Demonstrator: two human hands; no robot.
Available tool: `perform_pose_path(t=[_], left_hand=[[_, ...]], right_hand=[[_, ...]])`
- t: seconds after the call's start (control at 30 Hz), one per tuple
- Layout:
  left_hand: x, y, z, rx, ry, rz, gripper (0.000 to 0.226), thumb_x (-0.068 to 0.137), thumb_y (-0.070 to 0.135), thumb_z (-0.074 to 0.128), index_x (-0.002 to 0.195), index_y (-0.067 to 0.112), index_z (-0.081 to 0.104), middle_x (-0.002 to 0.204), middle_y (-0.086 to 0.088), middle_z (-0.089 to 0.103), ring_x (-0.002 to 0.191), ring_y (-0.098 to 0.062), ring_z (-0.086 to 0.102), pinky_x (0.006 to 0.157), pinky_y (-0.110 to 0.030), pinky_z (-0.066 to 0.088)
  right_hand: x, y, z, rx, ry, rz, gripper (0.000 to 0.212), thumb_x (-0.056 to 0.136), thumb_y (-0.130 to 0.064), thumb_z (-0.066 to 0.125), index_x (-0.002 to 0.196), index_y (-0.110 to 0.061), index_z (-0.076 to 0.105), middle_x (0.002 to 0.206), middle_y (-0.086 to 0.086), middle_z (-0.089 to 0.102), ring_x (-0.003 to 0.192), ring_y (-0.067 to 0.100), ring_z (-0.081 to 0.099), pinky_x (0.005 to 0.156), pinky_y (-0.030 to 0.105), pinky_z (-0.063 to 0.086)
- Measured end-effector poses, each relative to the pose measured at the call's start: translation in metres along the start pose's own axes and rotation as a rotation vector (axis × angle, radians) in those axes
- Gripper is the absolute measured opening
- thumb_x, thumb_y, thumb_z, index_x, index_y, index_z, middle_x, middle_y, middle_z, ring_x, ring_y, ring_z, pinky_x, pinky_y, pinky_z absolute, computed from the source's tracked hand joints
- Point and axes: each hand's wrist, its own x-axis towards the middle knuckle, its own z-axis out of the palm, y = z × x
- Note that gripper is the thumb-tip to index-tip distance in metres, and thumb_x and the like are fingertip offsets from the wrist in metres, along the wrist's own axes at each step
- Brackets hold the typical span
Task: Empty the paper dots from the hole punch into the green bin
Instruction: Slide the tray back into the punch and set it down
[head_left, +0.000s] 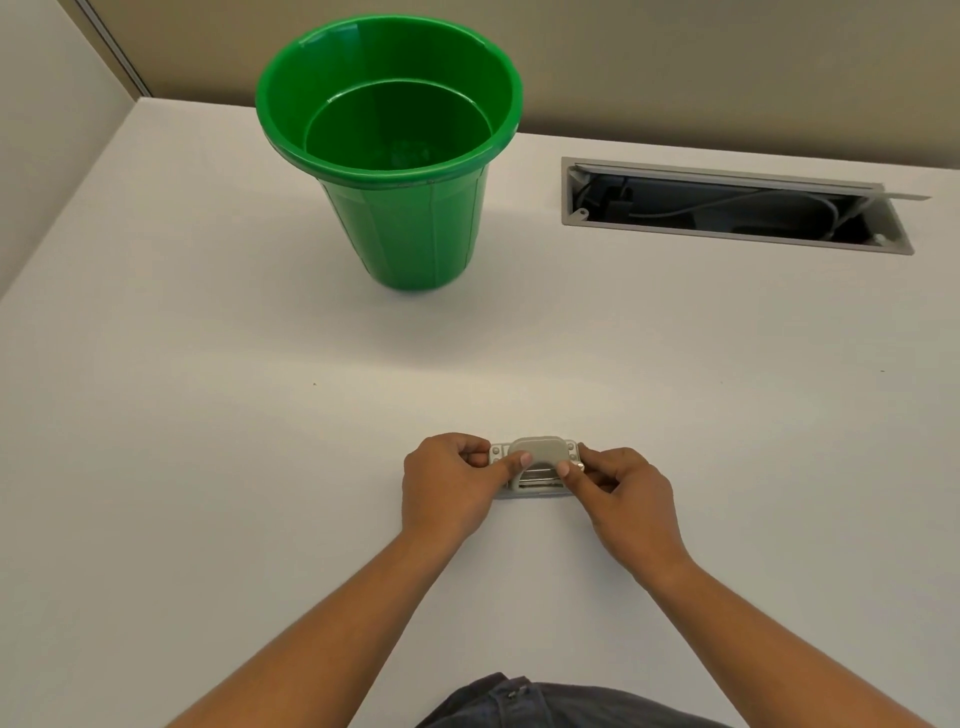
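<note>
A small grey metal hole punch (537, 457) lies on the white table (208, 415) near its front middle. My left hand (447, 488) grips its left end, thumb on the curved handle. My right hand (623, 493) grips its right end, thumb also on the handle. The punch rests on the table between both hands. A green plastic bin (415, 228) stands upright at the back, left of centre, well beyond the punch. Its inside looks bare apart from faint marks on the bottom. No paper dots are visible.
An open cable hatch (727, 208) with wires inside is set into the table at the back right. A beige partition wall (727, 78) runs behind the table. My lap in dark trousers (545, 706) shows at the bottom edge.
</note>
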Motion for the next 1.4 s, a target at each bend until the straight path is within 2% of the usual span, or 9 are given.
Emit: perform_pose_path(t=[0.4,0.57,0.63,0.67,0.77,0.93,1.03,1.23,1.4], left_hand=[[-0.003,-0.009,0.006,-0.039,0.053,0.088,0.053,0.058,0.061,0.082,0.091,0.021,0.075,0.076,0.013,0.071,0.073,-0.005,0.069,0.071,-0.027,0.058],[-0.005,-0.013,0.006,-0.047,0.017,0.144,0.045,0.065,0.058,0.080,0.090,0.021,0.070,0.080,0.008,0.069,0.074,-0.009,0.066,0.069,-0.024,0.055],[-0.008,-0.017,0.004,-0.048,0.014,0.188,0.037,0.073,0.056,0.074,0.088,0.024,0.067,0.082,0.007,0.068,0.075,-0.009,0.064,0.067,-0.017,0.052],[-0.010,-0.021,0.003,-0.057,0.019,0.217,0.032,0.078,0.054,0.071,0.088,0.024,0.067,0.083,0.006,0.067,0.076,-0.008,0.064,0.066,-0.012,0.048],[-0.019,-0.035,0.001,-0.061,0.047,0.348,0.022,0.086,0.041,0.068,0.093,0.019,0.067,0.085,0.005,0.064,0.076,-0.005,0.061,0.065,-0.012,0.045],[-0.029,-0.051,0.002,0.076,0.031,0.524,0.036,0.080,0.046,0.069,0.107,0.022,0.066,0.090,0.008,0.057,0.081,-0.005,0.057,0.073,-0.015,0.047],[-0.026,-0.050,0.003,0.089,0.047,0.540,0.034,0.081,0.033,0.072,0.111,0.016,0.067,0.089,0.003,0.057,0.078,-0.010,0.057,0.073,-0.023,0.050],[-0.027,-0.049,0.005,0.122,0.086,0.575,0.030,0.085,0.027,0.070,0.113,0.014,0.067,0.086,0.004,0.053,0.074,-0.010,0.053,0.070,-0.015,0.043],[-0.028,-0.049,0.005,0.129,0.089,0.578,0.035,0.085,0.029,0.070,0.117,0.015,0.066,0.087,0.005,0.052,0.077,-0.011,0.054,0.072,-0.018,0.044]], right_hand=[[-0.003,0.007,0.006,0.021,0.069,-0.060,0.022,0.079,-0.034,0.080,0.092,-0.016,0.077,0.086,-0.002,0.071,0.076,-0.010,0.064,0.063,0.000,0.044],[-0.003,0.006,0.004,0.018,0.061,-0.085,0.009,0.080,-0.038,0.078,0.083,-0.033,0.071,0.085,-0.005,0.071,0.074,-0.003,0.066,0.062,0.003,0.046],[-0.006,0.008,0.006,0.002,0.079,-0.128,0.011,0.087,-0.040,0.070,0.088,-0.029,0.073,0.085,-0.003,0.069,0.076,0.003,0.065,0.063,0.003,0.043],[-0.008,0.011,0.006,-0.015,0.089,-0.161,0.021,0.093,-0.041,0.061,0.095,-0.025,0.075,0.086,-0.003,0.069,0.079,0.008,0.065,0.066,0.003,0.041],[-0.017,0.015,0.005,-0.047,0.104,-0.268,0.042,0.098,-0.042,0.042,0.118,-0.018,0.070,0.097,-0.003,0.069,0.093,0.010,0.062,0.077,-0.001,0.037],[-0.020,0.021,0.008,-0.067,0.061,-0.307,0.030,0.097,-0.026,0.059,0.125,-0.021,0.067,0.091,-0.003,0.062,0.088,-0.003,0.060,0.070,0.003,0.043],[-0.018,0.024,0.009,-0.020,0.057,-0.267,0.031,0.092,-0.026,0.068,0.121,-0.017,0.070,0.093,-0.006,0.064,0.087,-0.007,0.062,0.072,0.003,0.046],[-0.018,0.024,0.010,-0.026,0.074,-0.253,0.030,0.089,-0.028,0.071,0.116,-0.017,0.072,0.093,-0.008,0.065,0.084,-0.006,0.064,0.074,0.011,0.052],[-0.017,0.024,0.010,-0.062,0.080,-0.294,0.031,0.091,-0.022,0.069,0.122,-0.017,0.069,0.094,-0.002,0.063,0.086,-0.004,0.063,0.074,0.002,0.045]])
